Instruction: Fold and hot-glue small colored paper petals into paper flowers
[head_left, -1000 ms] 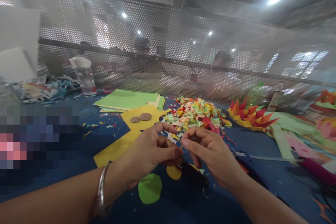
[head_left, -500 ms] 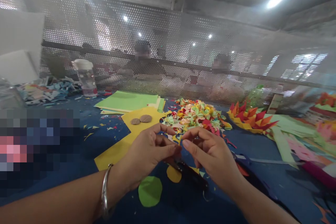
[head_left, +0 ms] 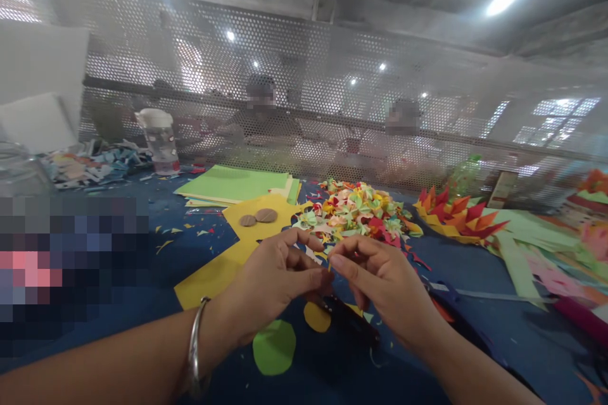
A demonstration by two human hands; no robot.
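Over the blue table, the fingertips of my left hand (head_left: 280,275) and my right hand (head_left: 382,275) come close together. Both hands are closed in a pinch at a small yellow paper piece (head_left: 329,264), seen almost edge-on; my fingers hide most of it. A dark tool (head_left: 356,326) lies underneath, its kind unclear in shadow. Beside it are a yellow paper circle (head_left: 317,317) and a green paper circle (head_left: 274,348). Cut yellow paper (head_left: 204,275) lies behind my left hand, with two brown wood-grained discs (head_left: 266,215) on its far part.
Stacked green sheets (head_left: 237,182) and a heap of colourful paper cutouts (head_left: 361,205) lie farther back. An orange-red folded paper piece (head_left: 458,215) sits to the right. A lidded bottle (head_left: 160,142) stands by the perforated screen (head_left: 323,101), with people behind it. A purple tool (head_left: 577,316) lies far right.
The view has shifted slightly, so the table things appear a little farther right. My hands stay almost in place, still pinching at the yellow paper, of which a thin edge now shows.
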